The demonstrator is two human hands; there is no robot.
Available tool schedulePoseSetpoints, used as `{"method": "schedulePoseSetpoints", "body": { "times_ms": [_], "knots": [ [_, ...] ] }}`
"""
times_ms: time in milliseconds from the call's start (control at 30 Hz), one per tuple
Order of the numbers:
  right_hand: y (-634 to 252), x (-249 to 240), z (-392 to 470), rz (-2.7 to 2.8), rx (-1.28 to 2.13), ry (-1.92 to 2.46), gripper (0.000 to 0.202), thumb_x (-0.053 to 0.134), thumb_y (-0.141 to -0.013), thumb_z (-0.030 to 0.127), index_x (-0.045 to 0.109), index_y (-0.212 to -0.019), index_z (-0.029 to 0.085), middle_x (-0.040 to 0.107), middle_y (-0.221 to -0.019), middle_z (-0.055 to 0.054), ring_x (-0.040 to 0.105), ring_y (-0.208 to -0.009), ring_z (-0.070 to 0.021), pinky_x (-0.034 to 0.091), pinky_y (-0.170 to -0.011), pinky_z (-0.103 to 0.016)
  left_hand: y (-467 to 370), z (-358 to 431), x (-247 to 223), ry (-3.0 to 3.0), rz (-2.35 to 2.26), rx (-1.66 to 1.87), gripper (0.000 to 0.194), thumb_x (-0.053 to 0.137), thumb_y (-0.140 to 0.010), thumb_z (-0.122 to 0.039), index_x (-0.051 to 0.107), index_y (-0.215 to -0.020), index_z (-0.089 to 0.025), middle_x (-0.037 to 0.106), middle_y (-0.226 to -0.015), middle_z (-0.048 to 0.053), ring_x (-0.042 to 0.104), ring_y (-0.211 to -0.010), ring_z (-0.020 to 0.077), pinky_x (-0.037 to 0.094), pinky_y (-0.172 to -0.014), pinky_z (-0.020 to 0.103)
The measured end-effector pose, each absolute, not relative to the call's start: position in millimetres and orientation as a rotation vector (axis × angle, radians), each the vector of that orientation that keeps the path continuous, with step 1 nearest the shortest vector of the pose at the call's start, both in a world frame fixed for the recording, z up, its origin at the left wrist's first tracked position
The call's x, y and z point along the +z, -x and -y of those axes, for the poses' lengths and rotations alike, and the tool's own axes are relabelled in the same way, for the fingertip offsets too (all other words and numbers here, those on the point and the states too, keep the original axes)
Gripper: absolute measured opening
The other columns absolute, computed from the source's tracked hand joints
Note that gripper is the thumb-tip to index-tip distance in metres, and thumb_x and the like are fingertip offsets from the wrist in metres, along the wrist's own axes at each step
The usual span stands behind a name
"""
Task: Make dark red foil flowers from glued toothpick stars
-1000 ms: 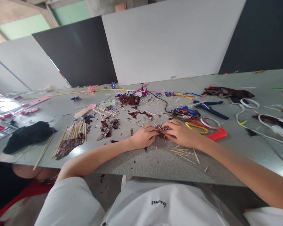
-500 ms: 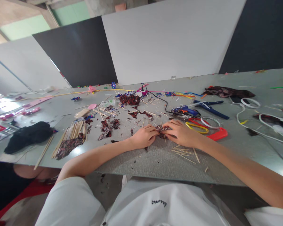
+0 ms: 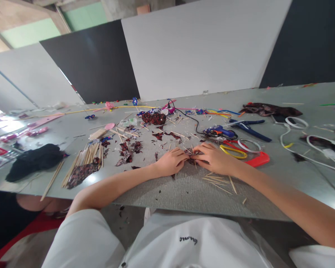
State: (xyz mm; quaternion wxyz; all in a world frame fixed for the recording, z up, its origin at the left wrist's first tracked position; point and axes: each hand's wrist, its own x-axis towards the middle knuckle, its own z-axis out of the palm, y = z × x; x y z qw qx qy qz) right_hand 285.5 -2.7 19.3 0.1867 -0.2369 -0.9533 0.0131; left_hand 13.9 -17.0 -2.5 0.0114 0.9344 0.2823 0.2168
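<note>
Close together over the table, my left hand [image 3: 171,161] and my right hand [image 3: 210,158] both pinch a small piece of dark red-and-black patterned fabric [image 3: 190,152]. Thin wooden sticks poke out from between my fingertips at several angles. My fingers hide most of the fabric and where the sticks meet it. Just below my right hand lies a loose group of short wooden sticks [image 3: 216,179]. Torn scraps of the same dark fabric [image 3: 128,150] are scattered to the left of my left hand.
A blue glue gun [image 3: 219,131], yellow-handled scissors [image 3: 233,152], a red tool [image 3: 258,159] and dark blue pliers-like tool [image 3: 249,129] lie right. Bundled sticks [image 3: 91,154] and black cloth [image 3: 35,162] lie left. A dark red patterned form [image 3: 154,118] sits behind. A person's leg shows lower left.
Both hands stay at the same spot, still pinching the fabric; the sticks between the fingertips have shifted slightly. Nothing else has visibly moved.
</note>
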Motion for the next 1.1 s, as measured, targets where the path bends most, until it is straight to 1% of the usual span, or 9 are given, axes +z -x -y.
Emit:
{"method": "schedulePoseSetpoints", "body": {
  "times_ms": [133,333,467,667,833,1000,1100],
  "knots": [
    [-285.1,20.0,3.5,2.665,0.056,0.673,0.031,0.057,-0.104,0.030,0.079,-0.126,0.028,0.069,-0.125,-0.011,0.059,-0.116,-0.0292,0.049,-0.102,-0.050,-13.3,17.0,-3.0,-2.911,-0.886,0.652,0.027,0.049,-0.104,-0.017,0.071,-0.120,-0.018,0.070,-0.112,0.010,0.062,-0.110,0.0235,0.055,-0.101,0.040],
    [-284.7,21.3,4.1,2.689,-0.011,0.656,0.032,0.055,-0.104,0.029,0.078,-0.126,0.027,0.068,-0.125,-0.012,0.059,-0.116,-0.0299,0.048,-0.102,-0.051,-12.7,16.5,-3.1,-2.928,-0.888,0.654,0.027,0.049,-0.103,-0.016,0.072,-0.117,-0.017,0.070,-0.112,0.010,0.062,-0.110,0.0241,0.055,-0.099,0.038],
    [-285.1,20.3,3.2,2.699,-0.014,0.654,0.032,0.054,-0.105,0.029,0.078,-0.127,0.026,0.068,-0.126,-0.012,0.058,-0.116,-0.0292,0.048,-0.102,-0.050,-12.5,16.1,-3.5,-2.922,-0.868,0.658,0.027,0.050,-0.103,-0.016,0.072,-0.119,-0.017,0.070,-0.113,0.011,0.062,-0.110,0.0240,0.055,-0.100,0.039],
    [-285.7,18.2,1.5,2.677,0.030,0.652,0.031,0.056,-0.104,0.030,0.078,-0.126,0.028,0.069,-0.125,-0.011,0.059,-0.115,-0.0288,0.049,-0.102,-0.049,-12.7,15.8,-4.6,-2.908,-0.867,0.655,0.027,0.051,-0.102,-0.016,0.072,-0.119,-0.018,0.070,-0.114,0.011,0.062,-0.111,0.0243,0.055,-0.101,0.040],
    [-285.4,18.9,2.3,2.686,0.024,0.660,0.032,0.054,-0.106,0.031,0.078,-0.126,0.027,0.068,-0.125,-0.011,0.058,-0.115,-0.0282,0.049,-0.103,-0.049,-13.4,17.0,-3.4,-2.894,-0.891,0.653,0.032,0.048,-0.103,-0.016,0.067,-0.129,-0.019,0.069,-0.114,0.010,0.063,-0.112,0.0240,0.055,-0.100,0.039],
    [-285.9,22.1,3.0,2.690,-0.045,0.653,0.032,0.052,-0.106,0.029,0.078,-0.124,0.026,0.069,-0.124,-0.012,0.059,-0.115,-0.0288,0.047,-0.101,-0.048,-12.6,16.9,-2.2,-2.902,-0.864,0.643,0.028,0.048,-0.103,-0.015,0.070,-0.120,-0.018,0.068,-0.115,0.010,0.062,-0.110,0.0237,0.055,-0.100,0.038],
    [-287.0,23.3,2.2,2.691,-0.075,0.658,0.033,0.051,-0.107,0.029,0.078,-0.124,0.025,0.069,-0.124,-0.012,0.059,-0.114,-0.0290,0.046,-0.099,-0.049,-12.3,16.7,-2.0,-2.894,-0.871,0.636,0.029,0.049,-0.102,-0.015,0.070,-0.122,-0.019,0.068,-0.115,0.010,0.063,-0.110,0.0238,0.055,-0.100,0.039]
  ]
}}
